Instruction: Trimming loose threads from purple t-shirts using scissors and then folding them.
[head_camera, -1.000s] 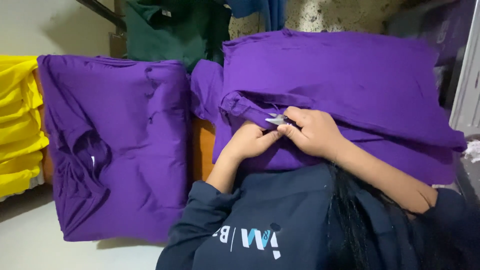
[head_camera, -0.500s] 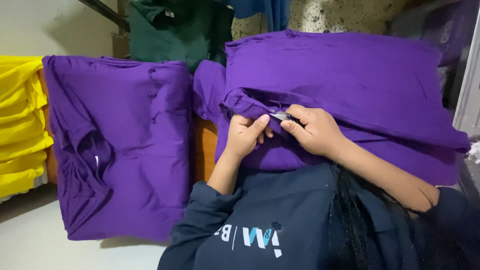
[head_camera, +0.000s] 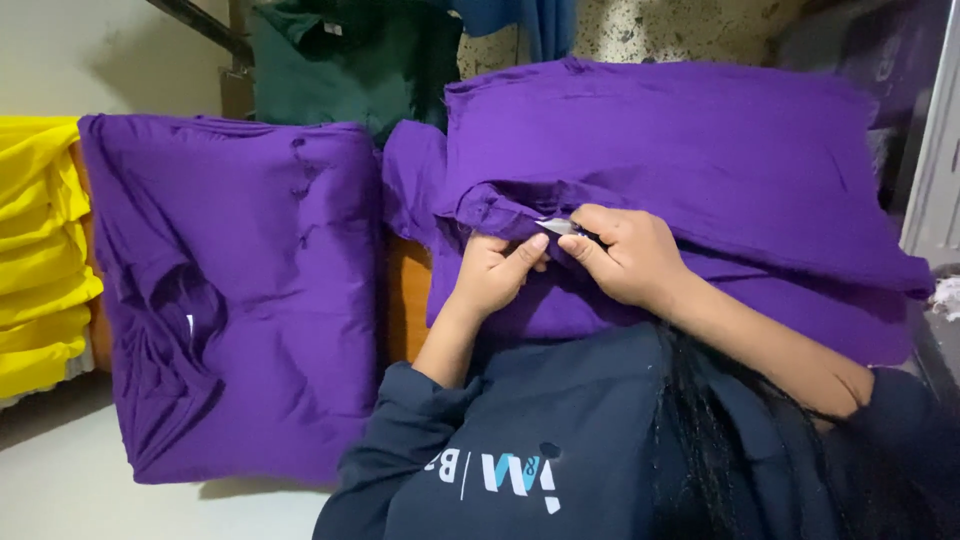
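Spreading widest across the view, a stack of folded purple garments (head_camera: 700, 170) lies under and beyond both hands, its rumpled front fold bunched right where they meet. To the left of the grip, set apart by a strip of orange-brown surface (head_camera: 405, 300), sits a second purple stack (head_camera: 240, 290), its top shirt lying with the neck opening toward the near left corner. Farther left again is a pile of yellow garments (head_camera: 40, 250); beyond and to the left of the grip hangs a dark green garment (head_camera: 350, 70), with a bit of blue cloth (head_camera: 520, 25) beside it. Nearer than the grip, the person's dark navy top (head_camera: 560, 450) fills the lower frame.

The right hand (head_camera: 630, 258) has thumb and forefinger pressed together on a small silvery tool (head_camera: 557, 226), whose tip points left into the bunched fold. The left hand (head_camera: 495, 275), touching the fold just left of the tool, pinches the purple cloth with fingers curled closed on it.
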